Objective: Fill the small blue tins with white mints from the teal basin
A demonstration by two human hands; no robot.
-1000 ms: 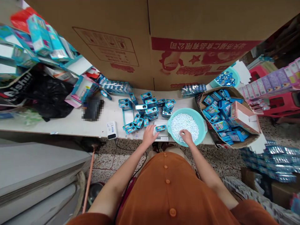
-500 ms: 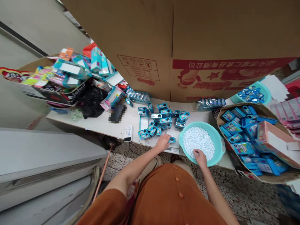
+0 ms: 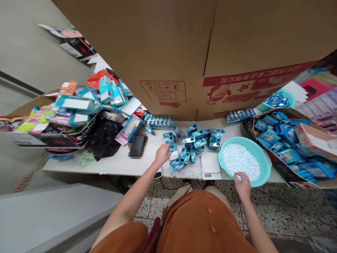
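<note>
My left hand [image 3: 162,154] grips a small blue tin [image 3: 172,148] by its side, above a white box or tray [image 3: 174,156] among the other tins. Several more blue tins [image 3: 198,143] stand and lie in a loose group to its right. Over the near rim of a turquoise basin [image 3: 265,168] is my right hand [image 3: 243,186], its fingers curled together at the edge of the small white pellets [image 3: 239,160]; whatever they hold is too small to see. A white digital scale [image 3: 210,163] sits bare between the tins and the basin.
A carton of blue packs [image 3: 286,154] stands right of the basin, a second basin [image 3: 288,96] behind it. Wrapped tin packs [image 3: 160,121] lie along a tall cardboard box [image 3: 168,52]. At left are an overfilled carton [image 3: 58,135] and a black plastic bag [image 3: 106,137].
My left hand has carried the blue tin from the scale leftward to the white box or tray. My right hand stays at the basin's near side. The view has shifted.
</note>
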